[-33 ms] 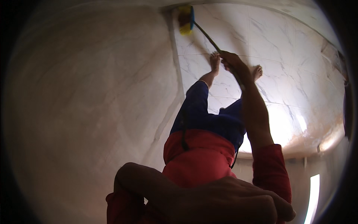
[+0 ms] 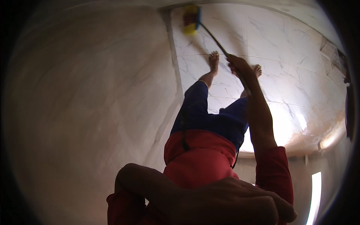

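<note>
My right hand (image 2: 238,67) grips the long dark handle (image 2: 213,35) of a broom, whose head (image 2: 191,18) with yellow bristles and blue back is blurred near the far corner of the marble-look tiled floor (image 2: 273,45). My left hand (image 2: 240,202) lies large and close across the lower middle, in front of my red top, with curled fingers; what they hold, if anything, is hidden. My bare feet stand on the tiles, one either side of the handle's line.
A plain, smudged pale wall (image 2: 93,86) fills the left, meeting the floor along a grey seam. Curved edges border the tiles at top and right. A dark object (image 2: 348,108) stands at the far right; a bright narrow strip (image 2: 314,195) shows at lower right.
My right hand and forearm have shifted slightly right and down, and the broom head has moved a little to the right. My left hand stays in place.
</note>
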`<action>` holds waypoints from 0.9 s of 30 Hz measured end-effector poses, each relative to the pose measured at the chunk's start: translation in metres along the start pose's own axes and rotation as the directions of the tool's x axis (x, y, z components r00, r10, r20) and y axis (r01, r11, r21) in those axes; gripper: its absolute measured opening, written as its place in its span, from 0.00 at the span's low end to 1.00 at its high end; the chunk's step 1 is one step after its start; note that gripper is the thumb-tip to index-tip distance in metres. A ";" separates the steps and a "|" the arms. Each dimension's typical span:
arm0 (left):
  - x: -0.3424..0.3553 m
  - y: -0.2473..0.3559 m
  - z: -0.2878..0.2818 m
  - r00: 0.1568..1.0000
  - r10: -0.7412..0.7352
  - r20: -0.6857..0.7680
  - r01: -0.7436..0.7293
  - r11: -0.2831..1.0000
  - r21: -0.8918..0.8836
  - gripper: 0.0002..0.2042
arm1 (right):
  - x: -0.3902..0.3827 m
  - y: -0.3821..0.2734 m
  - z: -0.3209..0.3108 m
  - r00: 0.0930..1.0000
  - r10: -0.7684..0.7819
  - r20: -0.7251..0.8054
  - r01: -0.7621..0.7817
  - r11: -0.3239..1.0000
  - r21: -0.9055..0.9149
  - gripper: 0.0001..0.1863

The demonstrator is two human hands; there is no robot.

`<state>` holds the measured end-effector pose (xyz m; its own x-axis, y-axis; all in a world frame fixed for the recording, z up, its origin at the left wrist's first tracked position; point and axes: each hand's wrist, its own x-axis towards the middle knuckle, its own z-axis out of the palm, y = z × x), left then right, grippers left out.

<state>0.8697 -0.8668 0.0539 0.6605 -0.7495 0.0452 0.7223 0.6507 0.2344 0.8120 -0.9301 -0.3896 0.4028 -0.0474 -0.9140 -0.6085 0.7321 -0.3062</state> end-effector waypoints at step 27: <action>0.028 0.064 0.006 0.997 0.076 -0.005 -0.076 0.996 0.056 0.27 | -0.193 0.041 0.009 0.945 0.073 -0.318 -0.131 0.978 -0.165 0.30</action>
<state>0.9332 -0.8467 0.0758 0.7146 -0.6971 0.0581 0.6575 0.6977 0.2845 0.7158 -0.8848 -0.2232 0.1189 -0.2077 -0.9710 -0.7602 0.6101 -0.2235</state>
